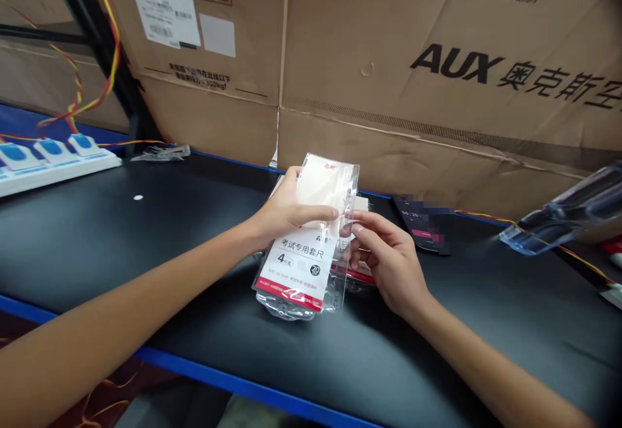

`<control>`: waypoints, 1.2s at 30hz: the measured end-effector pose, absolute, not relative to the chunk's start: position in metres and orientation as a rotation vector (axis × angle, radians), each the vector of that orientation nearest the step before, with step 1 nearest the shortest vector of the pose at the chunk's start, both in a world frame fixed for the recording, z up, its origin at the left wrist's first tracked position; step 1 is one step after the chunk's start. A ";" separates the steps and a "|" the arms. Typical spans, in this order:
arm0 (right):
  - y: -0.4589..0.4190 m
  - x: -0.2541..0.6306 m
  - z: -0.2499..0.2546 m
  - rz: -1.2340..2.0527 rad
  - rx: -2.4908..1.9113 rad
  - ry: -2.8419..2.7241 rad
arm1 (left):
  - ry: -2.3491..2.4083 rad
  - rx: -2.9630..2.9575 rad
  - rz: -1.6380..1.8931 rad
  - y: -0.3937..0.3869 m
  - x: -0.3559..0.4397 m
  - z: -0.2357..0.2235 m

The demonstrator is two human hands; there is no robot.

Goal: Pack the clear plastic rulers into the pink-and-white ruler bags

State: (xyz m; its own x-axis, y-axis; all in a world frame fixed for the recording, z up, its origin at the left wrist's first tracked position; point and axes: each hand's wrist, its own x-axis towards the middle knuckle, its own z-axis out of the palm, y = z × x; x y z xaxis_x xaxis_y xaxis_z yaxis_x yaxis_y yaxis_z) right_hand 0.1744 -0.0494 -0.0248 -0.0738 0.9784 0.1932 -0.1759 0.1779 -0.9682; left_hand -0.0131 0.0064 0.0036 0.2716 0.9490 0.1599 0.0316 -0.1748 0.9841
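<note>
Fingers (311, 214) of the left hand (284, 211) clamp a clear-bagged exam ruler set (301, 272) upright; right-hand fingers (369, 224) pinch the bag's side edge, above the black desk (97, 240).

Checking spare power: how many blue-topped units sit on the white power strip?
3 units in a row on the white power strip, at the bench's left. More may lie out of view.

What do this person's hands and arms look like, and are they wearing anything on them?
The left hand and right hand are bare, with no gloves, rings or watch in view. The left forearm and right forearm are uncovered too, with no sleeves showing.
</note>
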 end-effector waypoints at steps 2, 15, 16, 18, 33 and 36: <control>-0.050 0.174 -0.024 1.197 -0.917 -1.259 | 0.931 1.462 1.059 0.006 -0.013 0.001; -0.051 0.173 -0.024 1.163 -1.043 -1.383 | 0.887 1.445 1.047 0.000 -0.009 -0.004; -0.052 0.172 -0.024 1.177 -1.035 -1.379 | 0.894 1.443 1.055 0.001 -0.009 -0.004; -0.053 0.171 -0.023 1.181 -1.020 -1.370 | 0.909 1.427 1.055 0.002 -0.010 -0.004; -0.058 0.168 -0.016 1.023 -1.048 -1.341 | 0.994 1.500 1.186 0.003 -0.011 -0.003; -0.058 0.169 -0.018 1.089 -1.031 -1.327 | 0.976 1.504 1.167 0.003 -0.011 -0.002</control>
